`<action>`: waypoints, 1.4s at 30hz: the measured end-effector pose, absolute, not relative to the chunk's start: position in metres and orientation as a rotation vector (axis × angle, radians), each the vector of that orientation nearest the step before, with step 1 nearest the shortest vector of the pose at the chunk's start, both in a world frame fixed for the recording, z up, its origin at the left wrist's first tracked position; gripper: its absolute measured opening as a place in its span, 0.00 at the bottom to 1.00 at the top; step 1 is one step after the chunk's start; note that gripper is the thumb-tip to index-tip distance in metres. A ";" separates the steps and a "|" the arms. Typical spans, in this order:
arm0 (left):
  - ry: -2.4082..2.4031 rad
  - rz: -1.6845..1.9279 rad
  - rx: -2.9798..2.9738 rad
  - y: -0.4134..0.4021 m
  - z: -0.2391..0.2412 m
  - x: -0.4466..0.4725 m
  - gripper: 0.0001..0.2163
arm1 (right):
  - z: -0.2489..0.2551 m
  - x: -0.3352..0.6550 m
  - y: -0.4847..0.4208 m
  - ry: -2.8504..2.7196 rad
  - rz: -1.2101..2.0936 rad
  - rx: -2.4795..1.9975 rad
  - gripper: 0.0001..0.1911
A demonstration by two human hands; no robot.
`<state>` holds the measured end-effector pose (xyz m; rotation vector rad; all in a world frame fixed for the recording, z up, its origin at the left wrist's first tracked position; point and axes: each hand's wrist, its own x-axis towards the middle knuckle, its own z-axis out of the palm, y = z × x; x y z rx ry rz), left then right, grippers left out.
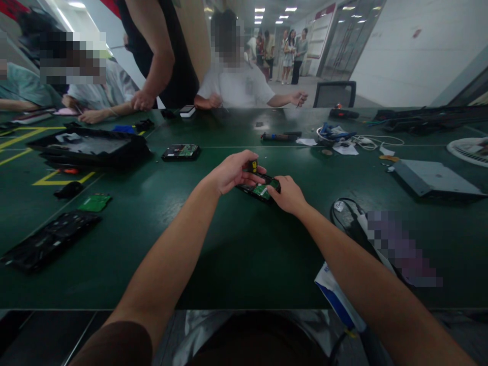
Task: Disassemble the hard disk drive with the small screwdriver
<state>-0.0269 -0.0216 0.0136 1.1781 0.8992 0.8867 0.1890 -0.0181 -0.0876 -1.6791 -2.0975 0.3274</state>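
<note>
A black-cased device with a green circuit board (261, 191) lies on the green table in front of me. My left hand (238, 174) is over its left part, fingers closed around a small black piece with yellow markings (253, 166), which looks like a tool handle. Whatever lies below that handle is hidden by the fingers. At the device's right end, my right hand (290, 194) grips the casing, with the thumb on its near edge and the fingers behind it.
On the left are a black tray-like housing (91, 147), a loose green board (95, 203) and a long black part (53, 239). Another circuit device (181, 152) sits beyond my left hand. Cables (335, 133), a grey metal box (438, 179) and a power cord (337, 216) occupy the right. People sit opposite.
</note>
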 end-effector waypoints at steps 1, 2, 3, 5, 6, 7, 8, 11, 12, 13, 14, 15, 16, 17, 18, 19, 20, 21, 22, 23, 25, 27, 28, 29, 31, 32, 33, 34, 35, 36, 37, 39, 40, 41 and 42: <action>0.902 0.887 1.185 -0.021 0.014 -0.027 0.12 | -0.088 0.189 -0.018 -2.098 0.326 -1.680 0.30; 0.912 0.888 1.197 -0.021 0.015 -0.028 0.12 | -0.088 0.189 -0.018 -2.099 0.321 -1.682 0.30; 0.925 0.891 1.213 -0.021 0.015 -0.028 0.13 | -0.088 0.189 -0.018 -2.100 0.314 -1.684 0.29; 0.952 0.904 1.241 -0.022 0.017 -0.028 0.13 | -0.089 0.189 -0.017 -2.101 0.298 -1.685 0.30; 0.961 0.910 1.250 -0.022 0.017 -0.028 0.13 | -0.089 0.188 -0.017 -2.101 0.294 -1.683 0.30; 0.963 0.911 1.256 -0.022 0.017 -0.028 0.13 | -0.089 0.188 -0.017 -2.100 0.296 -1.684 0.30; 0.960 0.907 1.256 -0.022 0.017 -0.028 0.14 | -0.089 0.189 -0.017 -2.099 0.303 -1.686 0.30; 0.933 0.885 1.220 -0.021 0.014 -0.026 0.15 | -0.089 0.189 -0.017 -2.099 0.322 -1.684 0.30; 0.924 0.882 1.201 -0.020 0.013 -0.026 0.15 | -0.089 0.189 -0.017 -2.098 0.322 -1.681 0.30; 0.916 0.883 1.181 -0.019 0.012 -0.026 0.15 | -0.089 0.189 -0.017 -2.097 0.320 -1.679 0.30; 0.910 0.888 1.163 -0.018 0.011 -0.026 0.15 | -0.089 0.189 -0.017 -2.094 0.316 -1.678 0.30; 0.908 0.895 1.150 -0.018 0.010 -0.026 0.14 | -0.089 0.189 -0.017 -2.091 0.314 -1.679 0.30; 0.912 0.904 1.143 -0.017 0.010 -0.027 0.14 | -0.088 0.189 -0.017 -2.090 0.314 -1.681 0.30; 0.922 0.915 1.144 -0.017 0.010 -0.027 0.14 | -0.088 0.189 -0.017 -2.090 0.315 -1.685 0.30; 0.937 0.928 1.152 -0.017 0.010 -0.028 0.14 | -0.088 0.188 -0.017 -2.091 0.316 -1.688 0.30; 0.956 0.944 1.167 -0.017 0.011 -0.028 0.14 | -0.088 0.188 -0.017 -2.092 0.318 -1.690 0.30; 0.973 0.959 1.184 -0.017 0.011 -0.028 0.14 | -0.088 0.188 -0.017 -2.094 0.320 -1.691 0.30; 0.986 0.970 1.201 -0.018 0.012 -0.029 0.14 | -0.088 0.188 -0.017 -2.095 0.321 -1.690 0.30; 0.992 0.975 1.216 -0.018 0.013 -0.028 0.14 | -0.089 0.189 -0.017 -2.095 0.320 -1.688 0.30; 0.994 0.976 1.228 -0.018 0.013 -0.028 0.15 | -0.089 0.189 -0.017 -2.095 0.319 -1.684 0.30; 0.992 0.970 1.239 -0.019 0.014 -0.027 0.15 | -0.090 0.189 -0.017 -2.094 0.316 -1.675 0.30; 0.985 0.965 1.225 -0.020 0.014 -0.026 0.15 | -0.090 0.189 -0.017 -2.089 0.311 -1.676 0.29; 0.977 0.965 1.211 -0.020 0.014 -0.025 0.15 | -0.090 0.189 -0.017 -2.088 0.309 -1.677 0.29; 0.968 0.967 1.196 -0.020 0.014 -0.025 0.14 | -0.090 0.189 -0.016 -2.089 0.307 -1.678 0.29; 0.952 0.973 1.173 -0.020 0.013 -0.024 0.14 | -0.090 0.189 -0.016 -2.094 0.302 -1.676 0.30; 0.950 0.975 1.167 -0.019 0.012 -0.024 0.14 | -0.090 0.189 -0.016 -2.096 0.304 -1.674 0.29; 0.953 0.975 1.167 -0.019 0.012 -0.024 0.14 | -0.090 0.189 -0.016 -2.098 0.308 -1.673 0.29; 0.959 0.974 1.172 -0.019 0.012 -0.024 0.13 | -0.090 0.189 -0.016 -2.097 0.314 -1.674 0.29; 0.967 0.974 1.183 -0.018 0.011 -0.024 0.13 | -0.089 0.189 -0.016 -2.097 0.320 -1.674 0.29; 0.975 0.978 1.199 -0.018 0.011 -0.024 0.14 | -0.089 0.189 -0.016 -2.096 0.325 -1.674 0.28; 0.983 0.983 1.216 -0.017 0.011 -0.024 0.14 | -0.089 0.189 -0.016 -2.095 0.326 -1.673 0.28; 0.990 0.992 1.245 -0.017 0.011 -0.025 0.14 | -0.089 0.189 -0.016 -2.094 0.323 -1.665 0.29; 0.989 0.989 1.253 -0.017 0.011 -0.025 0.14 | -0.089 0.189 -0.016 -2.096 0.322 -1.662 0.29; 0.984 0.981 1.256 -0.017 0.012 -0.025 0.15 | -0.089 0.189 -0.016 -2.097 0.321 -1.659 0.29; 0.976 0.968 1.255 -0.018 0.012 -0.025 0.15 | -0.089 0.189 -0.016 -2.097 0.322 -1.661 0.29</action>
